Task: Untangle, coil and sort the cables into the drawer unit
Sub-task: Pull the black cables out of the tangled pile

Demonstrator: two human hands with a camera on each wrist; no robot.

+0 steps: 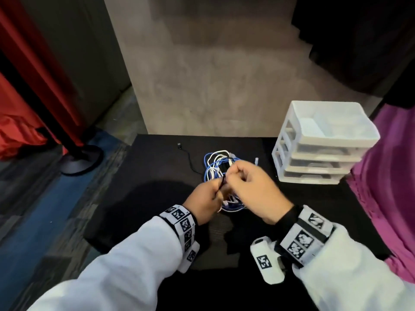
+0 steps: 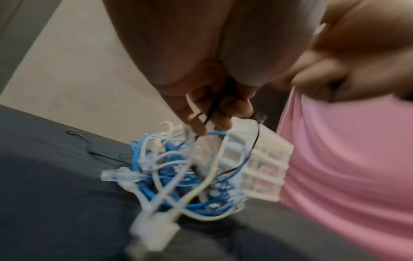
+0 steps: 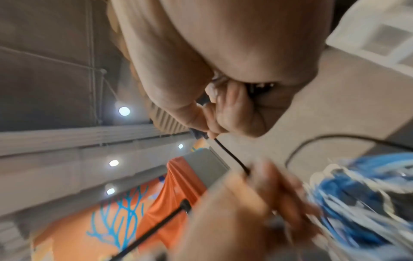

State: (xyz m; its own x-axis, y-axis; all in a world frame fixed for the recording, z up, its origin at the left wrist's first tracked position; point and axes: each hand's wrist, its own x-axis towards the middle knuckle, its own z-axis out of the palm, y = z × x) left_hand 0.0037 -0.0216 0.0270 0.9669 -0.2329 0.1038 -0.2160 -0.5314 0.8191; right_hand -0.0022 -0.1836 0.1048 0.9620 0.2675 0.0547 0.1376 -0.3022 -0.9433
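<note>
While the tangle (image 1: 221, 178) of blue and white cables lies mid-bench, both hands work over it, likely teasing one strand free before any coiling. The left hand (image 1: 203, 202) pinches a thin black cable (image 1: 221, 184) just above the heap; the right hand (image 1: 251, 189) has its fingers curled and pinches the same black cable at a plug end, as the right wrist view shows. The black cable looks slim and limp, with its far end trailing across the bench (image 1: 157, 176), a dark, matte cloth surface. The blue and white cables seem stiffer, looped, with clear boxy plugs. The drawer unit (image 1: 323, 144), white plastic with translucent drawers, stands just right of the tangle, within reach for sorting.
</note>
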